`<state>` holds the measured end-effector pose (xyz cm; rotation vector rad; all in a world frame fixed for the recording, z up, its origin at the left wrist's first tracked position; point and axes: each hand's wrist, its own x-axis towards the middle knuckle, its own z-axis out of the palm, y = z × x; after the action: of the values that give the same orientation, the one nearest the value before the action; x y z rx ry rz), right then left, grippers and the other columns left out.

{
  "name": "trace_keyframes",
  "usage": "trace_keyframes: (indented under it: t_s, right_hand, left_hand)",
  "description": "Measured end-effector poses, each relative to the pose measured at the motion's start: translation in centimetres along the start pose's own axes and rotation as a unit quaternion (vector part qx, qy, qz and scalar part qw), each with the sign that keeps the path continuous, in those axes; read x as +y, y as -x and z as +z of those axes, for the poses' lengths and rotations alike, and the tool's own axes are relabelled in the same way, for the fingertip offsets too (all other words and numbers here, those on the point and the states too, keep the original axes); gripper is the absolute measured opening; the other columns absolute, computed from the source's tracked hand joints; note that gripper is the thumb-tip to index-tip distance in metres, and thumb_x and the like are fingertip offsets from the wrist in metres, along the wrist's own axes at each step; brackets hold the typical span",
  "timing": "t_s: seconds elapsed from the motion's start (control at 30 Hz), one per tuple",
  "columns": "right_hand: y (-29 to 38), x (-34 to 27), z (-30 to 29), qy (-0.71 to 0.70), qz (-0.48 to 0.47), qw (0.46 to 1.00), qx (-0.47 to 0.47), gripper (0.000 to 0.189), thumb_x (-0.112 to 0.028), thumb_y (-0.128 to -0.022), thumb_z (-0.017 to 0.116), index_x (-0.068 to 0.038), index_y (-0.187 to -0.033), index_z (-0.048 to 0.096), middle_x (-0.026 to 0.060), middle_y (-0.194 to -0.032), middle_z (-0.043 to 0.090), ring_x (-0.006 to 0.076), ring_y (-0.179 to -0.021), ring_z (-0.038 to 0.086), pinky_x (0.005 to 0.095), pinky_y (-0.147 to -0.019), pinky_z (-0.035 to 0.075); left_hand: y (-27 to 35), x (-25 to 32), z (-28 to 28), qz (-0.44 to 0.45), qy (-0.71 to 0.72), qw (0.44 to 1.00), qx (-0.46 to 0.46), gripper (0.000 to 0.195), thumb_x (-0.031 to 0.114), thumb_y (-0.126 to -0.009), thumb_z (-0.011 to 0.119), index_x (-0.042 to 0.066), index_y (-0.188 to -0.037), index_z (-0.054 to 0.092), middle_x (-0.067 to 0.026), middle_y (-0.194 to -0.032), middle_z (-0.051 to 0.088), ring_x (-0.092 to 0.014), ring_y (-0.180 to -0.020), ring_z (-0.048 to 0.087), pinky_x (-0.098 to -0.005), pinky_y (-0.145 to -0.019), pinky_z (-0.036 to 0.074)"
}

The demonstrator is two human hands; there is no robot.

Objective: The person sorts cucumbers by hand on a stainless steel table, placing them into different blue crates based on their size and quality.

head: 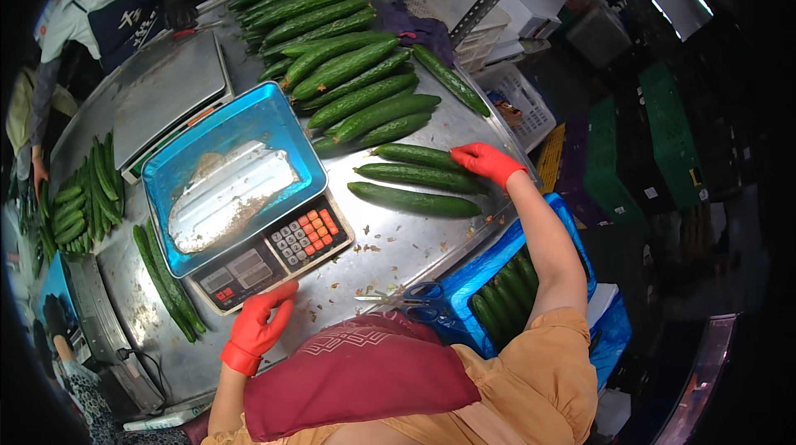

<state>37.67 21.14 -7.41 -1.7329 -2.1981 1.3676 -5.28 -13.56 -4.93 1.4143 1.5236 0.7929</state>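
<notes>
My right hand (488,162), in a red rubber glove, rests its fingers on the near end of a cucumber (420,156), the uppermost of three lying side by side on the steel table (398,252). Below it lie a middle cucumber (416,178) and a lower cucumber (413,199). My left hand (264,321), gloved alike, is empty with fingers apart, beside the keypad scale (249,271). The scale's blue-rimmed metal tray (236,178) holds no cucumber, only dirt and wet marks. A large pile of cucumbers (348,66) lies beyond.
Scissors (404,299) lie at the table's near edge, beside a blue-lined crate (460,302) holding cucumbers. Two long cucumbers (165,283) lie left of the scale. Another platform scale (168,91) stands behind. Co-workers (118,16) stand across the table; crates stand at right.
</notes>
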Motion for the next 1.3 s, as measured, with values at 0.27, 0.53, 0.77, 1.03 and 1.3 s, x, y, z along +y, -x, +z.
trace_keyframes:
  t_s: [0.27,0.53,0.77,1.03,1.3]
  right_hand:
    - [1.9,-2.0,3.2,0.138,-0.112,0.983,0.045,0.092,-0.046,-0.075,0.079,-0.006,-0.148,0.039,0.0226,-0.142,0.049,0.0373,-0.131,0.048,0.0396,-0.109,0.039]
    - [0.9,-2.3,4.3,0.234,-0.147,0.959,0.06,0.096,-0.042,-0.075,0.078,-0.006,-0.151,0.031,0.0234,-0.142,0.047,0.0396,-0.128,0.049,0.0428,-0.108,0.041]
    - [0.2,-2.8,4.5,0.326,-0.16,0.926,0.101,0.1,-0.044,-0.072,0.078,-0.003,-0.15,0.031,0.0227,-0.131,0.055,0.0385,-0.119,0.055,0.0457,-0.099,0.046]
    - [-0.3,-4.0,4.8,0.303,-0.137,0.94,0.074,0.099,-0.047,-0.068,0.08,-0.004,-0.146,0.039,0.0244,-0.121,0.059,0.0398,-0.113,0.056,0.0472,-0.097,0.046]
    - [4.0,-3.5,2.9,0.162,-0.123,0.964,0.173,0.094,-0.037,-0.065,0.084,-0.007,-0.144,0.043,0.0249,-0.126,0.057,0.0409,-0.118,0.055,0.0467,-0.102,0.045]
  left_hand:
    - [-0.1,-0.1,0.0,-0.007,-0.014,1.0,-0.001,0.03,0.011,-0.092,0.061,0.002,-0.12,0.066,-0.0165,-0.109,0.071,-0.031,-0.103,0.068,-0.0353,-0.087,0.051]
    - [0.1,-0.5,0.5,0.022,-0.016,1.0,0.008,0.029,0.011,-0.091,0.063,0.002,-0.118,0.067,-0.017,-0.105,0.071,-0.032,-0.1,0.068,-0.0358,-0.084,0.051]
    - [0.3,-0.6,0.5,0.011,-0.021,1.0,0.008,0.029,0.015,-0.092,0.063,0.003,-0.118,0.067,-0.0184,-0.105,0.071,-0.032,-0.096,0.068,-0.0359,-0.082,0.052]
    - [0.1,0.5,0.9,0.037,-0.046,0.998,-0.024,0.03,0.015,-0.093,0.063,0.006,-0.122,0.066,-0.0146,-0.108,0.071,-0.028,-0.097,0.068,-0.0342,-0.082,0.053]
    - [-0.6,1.1,0.7,0.019,0.046,0.998,-0.044,0.033,0.02,-0.094,0.062,0.003,-0.122,0.065,-0.0179,-0.107,0.07,-0.028,-0.096,0.069,-0.0354,-0.084,0.052]
